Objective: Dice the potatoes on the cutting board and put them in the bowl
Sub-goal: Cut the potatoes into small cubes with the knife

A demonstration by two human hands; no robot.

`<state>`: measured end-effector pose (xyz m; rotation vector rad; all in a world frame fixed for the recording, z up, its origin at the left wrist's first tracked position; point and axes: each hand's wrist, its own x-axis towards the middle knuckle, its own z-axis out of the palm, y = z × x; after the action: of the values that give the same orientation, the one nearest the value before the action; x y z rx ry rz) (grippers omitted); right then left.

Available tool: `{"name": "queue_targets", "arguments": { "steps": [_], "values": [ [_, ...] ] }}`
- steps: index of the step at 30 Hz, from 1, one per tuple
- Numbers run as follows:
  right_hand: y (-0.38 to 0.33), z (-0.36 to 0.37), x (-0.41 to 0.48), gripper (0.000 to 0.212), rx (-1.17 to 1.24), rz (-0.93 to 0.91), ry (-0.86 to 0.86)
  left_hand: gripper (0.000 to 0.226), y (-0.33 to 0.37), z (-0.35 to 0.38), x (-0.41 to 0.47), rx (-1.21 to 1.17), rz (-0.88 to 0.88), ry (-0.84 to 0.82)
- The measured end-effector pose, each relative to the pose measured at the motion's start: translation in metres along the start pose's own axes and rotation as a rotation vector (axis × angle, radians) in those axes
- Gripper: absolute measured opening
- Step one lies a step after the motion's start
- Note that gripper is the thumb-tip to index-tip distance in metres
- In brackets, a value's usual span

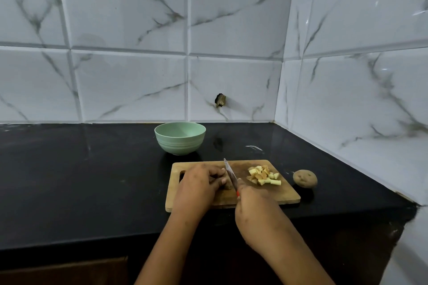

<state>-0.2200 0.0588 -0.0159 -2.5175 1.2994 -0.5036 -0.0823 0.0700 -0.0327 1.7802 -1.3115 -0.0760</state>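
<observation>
left hand (200, 183) curls down over a brown potato piece (228, 186) on the wooden cutting board (286, 194), pinning it; right hand (252, 203) grips the red-handled knife (231, 174), blade beside the knuckles as guide.

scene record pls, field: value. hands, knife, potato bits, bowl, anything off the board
left hand: holds potato piece down on cutting board
right hand: grips knife, blade at the held piece
diced potato: pile on board, right of the blade
bowl: green, on counter behind board, no dice visible inside
whole potato: uncut, on counter just right of board
</observation>
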Motion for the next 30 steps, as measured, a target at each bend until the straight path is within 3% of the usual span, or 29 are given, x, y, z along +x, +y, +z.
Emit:
{"name": "queue_targets", "arguments": {
  "steps": [8,20,27,30],
  "values": [
    [-0.018,-0.01,0.005,0.035,-0.107,0.003,-0.02,0.016,-0.007,0.003,0.007,-0.029,-0.041,-0.029],
    [-0.029,-0.023,0.005,0.048,-0.226,0.042,-0.196,0.02,-0.009,0.006,0.004,-0.01,-0.057,0.005],
    [-0.012,-0.03,-0.014,0.024,-0.255,0.091,-0.335,0.022,-0.006,0.006,0.002,0.018,-0.064,0.015],
    [-0.007,-0.035,-0.015,0.032,-0.201,0.077,-0.332,0.019,-0.004,0.002,-0.001,-0.002,-0.062,0.004]
  ]
}}
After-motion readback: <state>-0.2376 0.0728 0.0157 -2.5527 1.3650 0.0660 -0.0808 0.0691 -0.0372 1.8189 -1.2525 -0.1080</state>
